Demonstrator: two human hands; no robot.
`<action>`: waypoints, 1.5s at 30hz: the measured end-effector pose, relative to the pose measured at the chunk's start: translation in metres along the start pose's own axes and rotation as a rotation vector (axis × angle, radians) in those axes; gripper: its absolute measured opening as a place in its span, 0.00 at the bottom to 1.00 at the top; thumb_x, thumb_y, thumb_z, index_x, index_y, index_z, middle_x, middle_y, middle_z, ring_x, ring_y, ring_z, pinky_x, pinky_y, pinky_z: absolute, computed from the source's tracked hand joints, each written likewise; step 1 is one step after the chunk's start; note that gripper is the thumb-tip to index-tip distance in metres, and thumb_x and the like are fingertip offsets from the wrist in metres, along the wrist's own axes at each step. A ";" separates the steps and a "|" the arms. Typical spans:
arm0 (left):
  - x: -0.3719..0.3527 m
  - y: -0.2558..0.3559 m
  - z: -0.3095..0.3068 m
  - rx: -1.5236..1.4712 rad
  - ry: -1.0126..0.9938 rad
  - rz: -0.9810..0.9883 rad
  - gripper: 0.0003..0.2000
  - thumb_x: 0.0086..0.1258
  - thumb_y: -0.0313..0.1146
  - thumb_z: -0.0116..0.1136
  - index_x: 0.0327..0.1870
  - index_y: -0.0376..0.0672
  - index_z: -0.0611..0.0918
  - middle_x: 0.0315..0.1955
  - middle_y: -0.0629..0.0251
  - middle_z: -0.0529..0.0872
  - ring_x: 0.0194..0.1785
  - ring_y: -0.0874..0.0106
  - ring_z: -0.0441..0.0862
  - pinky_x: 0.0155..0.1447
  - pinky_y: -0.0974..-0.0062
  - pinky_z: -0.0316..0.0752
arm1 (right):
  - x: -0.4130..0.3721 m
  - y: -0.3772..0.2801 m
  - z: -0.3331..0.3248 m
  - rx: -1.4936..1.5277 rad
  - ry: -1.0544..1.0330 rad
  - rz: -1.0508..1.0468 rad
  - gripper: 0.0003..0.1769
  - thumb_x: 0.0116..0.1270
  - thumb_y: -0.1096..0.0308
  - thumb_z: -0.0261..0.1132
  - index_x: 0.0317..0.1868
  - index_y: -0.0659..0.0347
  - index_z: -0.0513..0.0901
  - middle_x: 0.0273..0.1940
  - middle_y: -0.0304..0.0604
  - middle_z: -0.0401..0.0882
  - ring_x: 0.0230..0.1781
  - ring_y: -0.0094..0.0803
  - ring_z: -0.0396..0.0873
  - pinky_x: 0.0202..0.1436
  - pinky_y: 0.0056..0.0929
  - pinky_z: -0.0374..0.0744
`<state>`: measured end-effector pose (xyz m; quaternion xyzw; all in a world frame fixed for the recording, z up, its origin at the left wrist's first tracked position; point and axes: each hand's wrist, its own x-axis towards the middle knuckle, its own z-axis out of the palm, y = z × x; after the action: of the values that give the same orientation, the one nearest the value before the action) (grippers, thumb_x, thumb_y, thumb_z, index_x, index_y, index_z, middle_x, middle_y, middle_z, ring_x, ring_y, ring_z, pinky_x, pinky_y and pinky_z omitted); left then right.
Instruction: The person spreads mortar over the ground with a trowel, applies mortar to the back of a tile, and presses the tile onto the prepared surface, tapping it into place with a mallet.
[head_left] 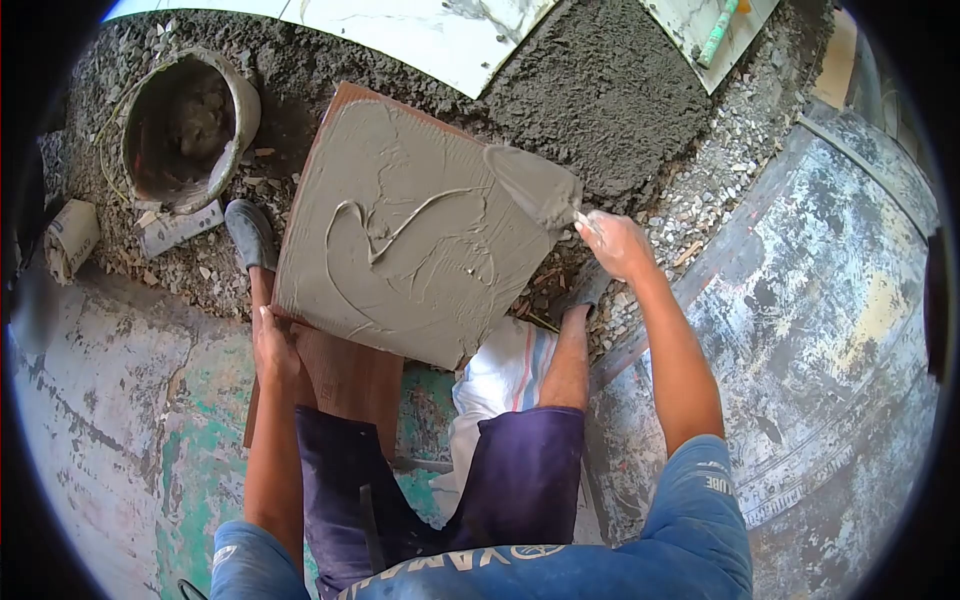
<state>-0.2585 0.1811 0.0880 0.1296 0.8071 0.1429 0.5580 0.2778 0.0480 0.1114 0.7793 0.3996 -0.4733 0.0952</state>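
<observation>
A large square tile (pixel 400 230), its upturned face coated in wet grey mortar, lies tilted in front of me, with a reddish-brown edge showing. My left hand (pixel 272 345) grips its lower left corner, the fingers tucked out of sight beneath. In my right hand (pixel 615 245) is the handle of a trowel (pixel 535 187), closed in my fingers. The trowel's mortar-smeared blade rests at the tile's upper right edge. Curved ridges and swirls mark the mortar across the middle of the tile.
A bucket (pixel 240 110) with mortar inside stands at the upper left on gravel. Laid white tiles (pixel 420 35) border a bed of rough mortar (pixel 600 100) at the top. A brown tile (pixel 345 375) and a white sack (pixel 497 365) lie near my legs. Paint-worn sheeting (pixel 790 330) spreads on the right.
</observation>
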 end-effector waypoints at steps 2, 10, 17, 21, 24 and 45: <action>-0.003 0.002 0.004 0.018 0.027 0.021 0.15 0.78 0.52 0.44 0.47 0.51 0.76 0.31 0.74 0.78 0.30 0.81 0.74 0.32 0.80 0.70 | 0.025 -0.004 -0.008 -0.061 0.028 -0.009 0.23 0.70 0.46 0.54 0.40 0.61 0.80 0.37 0.59 0.82 0.41 0.61 0.79 0.45 0.52 0.77; 0.000 0.001 -0.005 0.116 -0.011 -0.013 0.21 0.79 0.53 0.40 0.48 0.44 0.79 0.37 0.71 0.80 0.35 0.75 0.76 0.38 0.77 0.69 | 0.063 -0.072 -0.041 -0.082 0.067 -0.119 0.24 0.69 0.44 0.55 0.42 0.59 0.81 0.40 0.56 0.83 0.44 0.58 0.79 0.46 0.50 0.77; 0.013 -0.013 -0.010 0.081 -0.004 -0.045 0.22 0.79 0.54 0.39 0.50 0.46 0.79 0.40 0.71 0.81 0.39 0.78 0.76 0.40 0.78 0.67 | 0.120 -0.180 -0.048 -0.230 -0.053 -0.189 0.24 0.71 0.45 0.53 0.46 0.58 0.82 0.46 0.57 0.83 0.50 0.55 0.80 0.53 0.49 0.77; 0.022 -0.022 -0.017 0.054 -0.008 -0.010 0.22 0.80 0.52 0.38 0.55 0.44 0.78 0.43 0.71 0.82 0.43 0.77 0.77 0.45 0.77 0.69 | 0.158 -0.204 -0.073 -0.245 0.046 -0.166 0.26 0.72 0.47 0.52 0.45 0.63 0.82 0.46 0.60 0.82 0.49 0.55 0.80 0.54 0.47 0.77; 0.021 -0.019 -0.015 0.047 -0.074 -0.050 0.25 0.80 0.53 0.38 0.60 0.44 0.77 0.51 0.72 0.80 0.47 0.77 0.72 0.47 0.75 0.66 | 0.147 -0.209 -0.086 -0.219 0.056 -0.200 0.26 0.72 0.46 0.52 0.44 0.63 0.82 0.45 0.60 0.82 0.48 0.55 0.80 0.53 0.48 0.77; 0.005 -0.008 -0.011 -0.087 -0.042 -0.075 0.27 0.80 0.53 0.38 0.68 0.41 0.70 0.54 0.71 0.78 0.49 0.78 0.72 0.47 0.78 0.66 | 0.101 -0.279 -0.057 -0.167 0.007 -0.162 0.29 0.73 0.46 0.50 0.41 0.68 0.82 0.42 0.68 0.79 0.45 0.63 0.77 0.48 0.52 0.75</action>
<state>-0.2714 0.1742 0.0844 0.0782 0.7925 0.1540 0.5849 0.1405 0.3164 0.1240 0.7353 0.4998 -0.4418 0.1198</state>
